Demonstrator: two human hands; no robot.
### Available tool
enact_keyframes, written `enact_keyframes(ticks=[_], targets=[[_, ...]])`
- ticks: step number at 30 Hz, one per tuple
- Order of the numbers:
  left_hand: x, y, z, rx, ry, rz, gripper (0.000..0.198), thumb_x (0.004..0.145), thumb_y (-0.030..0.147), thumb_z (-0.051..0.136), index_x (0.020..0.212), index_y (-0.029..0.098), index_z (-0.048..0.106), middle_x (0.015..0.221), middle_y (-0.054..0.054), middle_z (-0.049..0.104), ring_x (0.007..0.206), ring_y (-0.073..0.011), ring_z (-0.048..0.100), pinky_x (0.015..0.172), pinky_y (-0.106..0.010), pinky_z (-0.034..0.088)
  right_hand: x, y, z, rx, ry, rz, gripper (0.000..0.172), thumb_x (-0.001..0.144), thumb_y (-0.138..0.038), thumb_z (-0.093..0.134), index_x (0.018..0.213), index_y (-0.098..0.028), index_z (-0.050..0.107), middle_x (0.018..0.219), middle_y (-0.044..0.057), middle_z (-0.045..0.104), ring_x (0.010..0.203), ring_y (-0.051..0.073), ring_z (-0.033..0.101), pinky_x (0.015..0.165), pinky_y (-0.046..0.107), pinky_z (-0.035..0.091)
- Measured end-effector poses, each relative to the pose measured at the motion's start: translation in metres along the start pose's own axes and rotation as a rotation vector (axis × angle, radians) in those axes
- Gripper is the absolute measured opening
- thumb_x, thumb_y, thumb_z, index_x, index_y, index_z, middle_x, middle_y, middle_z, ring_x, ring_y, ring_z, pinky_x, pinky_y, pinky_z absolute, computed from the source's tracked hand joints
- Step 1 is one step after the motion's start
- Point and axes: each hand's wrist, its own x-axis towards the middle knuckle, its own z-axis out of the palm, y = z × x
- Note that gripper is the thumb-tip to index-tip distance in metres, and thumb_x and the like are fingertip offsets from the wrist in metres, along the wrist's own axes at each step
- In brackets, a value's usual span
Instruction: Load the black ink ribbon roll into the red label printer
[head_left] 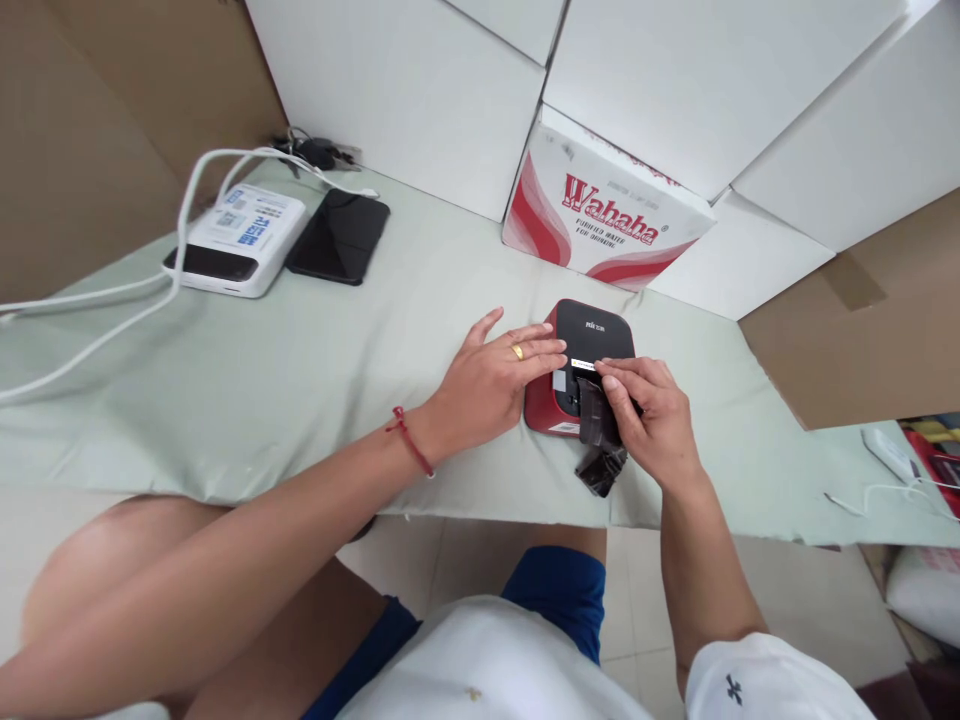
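Observation:
A squarish device with rounded corners, black on top and red around its sides [592,335], lies on the cloth-covered table. It has a white label strip across its top. My left hand [499,375], wearing a gold ring, is open, its fingers stretched out and resting on the device's left edge. Over the device's near side hangs a dark, shiny, crumpled strip [596,415], which reaches down to the cloth. My right hand [649,410] is closed, with thumb and forefinger pinched on this strip beside the white label. The fingers hide the strip's upper end.
Behind the device stands a white and red Wahaba carton [607,210] against stacked white boxes [405,90]. To the left lie a black phone [341,237], a white device with a label [240,235], keys [322,152] and a looping white cable [182,240]. Brown cardboard [862,330] stands at right.

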Motion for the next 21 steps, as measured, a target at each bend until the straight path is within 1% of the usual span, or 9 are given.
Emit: enact_keyframes(ticks=[3, 5, 7, 9, 12, 14, 16, 19, 21], targets=[[0.001, -0.001, 0.001, 0.001, 0.010, -0.004, 0.054, 0.086, 0.000, 0.044, 0.129, 0.023, 0.066, 0.138, -0.005, 0.070, 0.140, -0.0252, 0.057, 0.126, -0.065, 0.016, 0.000, 0.001, 0.002, -0.005, 0.008, 0.012, 0.025, 0.104, -0.027, 0.054, 0.113, -0.023, 0.078, 0.111, 0.008, 0.077, 0.103, 0.022, 0.068, 0.093, 0.043, 0.054], [-0.001, -0.002, 0.001, -0.015, -0.002, -0.006, 0.055, 0.086, 0.000, 0.044, 0.131, 0.023, 0.066, 0.139, -0.006, 0.069, 0.140, -0.0249, 0.056, 0.126, -0.065, 0.017, 0.000, 0.001, 0.003, -0.003, 0.015, 0.026, 0.025, 0.104, -0.027, 0.054, 0.112, -0.023, 0.078, 0.109, 0.008, 0.077, 0.103, 0.022, 0.067, 0.092, 0.043, 0.054], [-0.004, -0.004, 0.001, -0.040, -0.024, 0.005, 0.058, 0.086, 0.000, 0.043, 0.135, 0.024, 0.064, 0.145, -0.007, 0.065, 0.140, -0.0236, 0.056, 0.125, -0.061, 0.025, 0.000, 0.000, 0.004, -0.010, 0.035, 0.036, 0.024, 0.103, -0.026, 0.055, 0.112, -0.023, 0.077, 0.109, 0.008, 0.076, 0.104, 0.022, 0.067, 0.092, 0.043, 0.054], [-0.010, -0.006, 0.002, -0.047, -0.034, 0.046, 0.059, 0.087, 0.000, 0.043, 0.138, 0.024, 0.062, 0.151, -0.008, 0.060, 0.138, -0.0224, 0.057, 0.122, -0.055, 0.034, -0.004, -0.003, 0.006, -0.014, 0.066, 0.027, 0.023, 0.103, -0.024, 0.056, 0.115, -0.024, 0.076, 0.112, 0.008, 0.076, 0.106, 0.023, 0.067, 0.095, 0.043, 0.054], [-0.017, -0.005, 0.003, 0.019, 0.015, 0.123, 0.058, 0.087, -0.001, 0.046, 0.137, 0.025, 0.063, 0.152, -0.009, 0.058, 0.139, -0.0238, 0.054, 0.117, -0.051, 0.041, -0.020, -0.010, 0.011, 0.012, 0.130, -0.013, 0.026, 0.101, -0.016, 0.057, 0.118, -0.024, 0.074, 0.118, 0.008, 0.075, 0.113, 0.024, 0.066, 0.101, 0.046, 0.053], [-0.018, -0.002, 0.003, 0.069, 0.082, 0.132, 0.058, 0.086, -0.002, 0.047, 0.133, 0.026, 0.067, 0.144, -0.010, 0.063, 0.135, -0.0253, 0.055, 0.111, -0.049, 0.047, -0.036, -0.015, 0.013, 0.030, 0.178, -0.036, 0.030, 0.098, -0.011, 0.058, 0.119, -0.026, 0.073, 0.119, 0.008, 0.075, 0.116, 0.024, 0.065, 0.104, 0.049, 0.052], [-0.015, 0.002, 0.002, 0.072, 0.118, 0.091, 0.055, 0.087, -0.001, 0.047, 0.127, 0.026, 0.071, 0.128, -0.010, 0.069, 0.121, -0.0240, 0.060, 0.098, -0.043, 0.054, -0.050, -0.019, 0.013, 0.031, 0.208, -0.056, 0.036, 0.095, -0.006, 0.059, 0.122, -0.027, 0.072, 0.119, 0.007, 0.075, 0.117, 0.025, 0.065, 0.103, 0.051, 0.052], [-0.009, 0.009, 0.002, -0.059, 0.078, -0.047, 0.049, 0.090, 0.002, 0.045, 0.118, 0.026, 0.076, 0.100, -0.007, 0.074, 0.096, -0.0190, 0.066, 0.081, -0.032, 0.058, -0.063, -0.021, 0.011, 0.031, 0.197, -0.081, 0.043, 0.093, -0.003, 0.061, 0.127, -0.028, 0.070, 0.120, 0.008, 0.074, 0.117, 0.026, 0.065, 0.102, 0.052, 0.052], [-0.007, 0.011, 0.003, -0.198, 0.043, -0.163, 0.047, 0.089, 0.003, 0.045, 0.114, 0.025, 0.079, 0.094, -0.004, 0.078, 0.088, -0.0167, 0.071, 0.076, -0.029, 0.060, -0.064, -0.021, 0.009, 0.034, 0.181, -0.090, 0.045, 0.092, -0.002, 0.061, 0.128, -0.028, 0.070, 0.121, 0.008, 0.074, 0.117, 0.026, 0.064, 0.102, 0.051, 0.052]])
